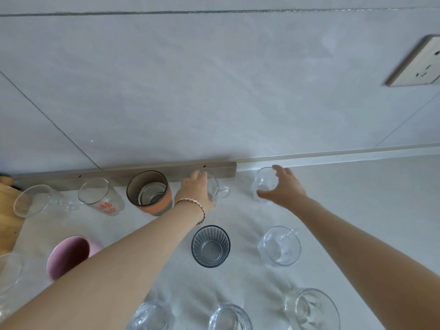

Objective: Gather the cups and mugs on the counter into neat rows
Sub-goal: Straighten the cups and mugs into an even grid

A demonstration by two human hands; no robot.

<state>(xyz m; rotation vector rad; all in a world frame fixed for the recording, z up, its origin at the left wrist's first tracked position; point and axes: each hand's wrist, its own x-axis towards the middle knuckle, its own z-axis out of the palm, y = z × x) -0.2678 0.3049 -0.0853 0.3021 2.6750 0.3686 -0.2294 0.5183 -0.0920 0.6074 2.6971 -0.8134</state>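
While a ribbed tumbler and a pink mug stand on the counter, left hand curled round a handled glass mug, right hand clasping a small glass cup between thumb and fingers, both by the wall rail

Pale speckled surface. Ribbed grey glass upright near centre. Back row, 10 to 1 o'clock: clear mug, red-lettered tumbler, orange-banded cup, small handled cup, round clear cup. Wide handled cup at 3. Pink mug at 9, edge glass beyond. Three clear glasses at 6, cropped. Wooden board at 10.
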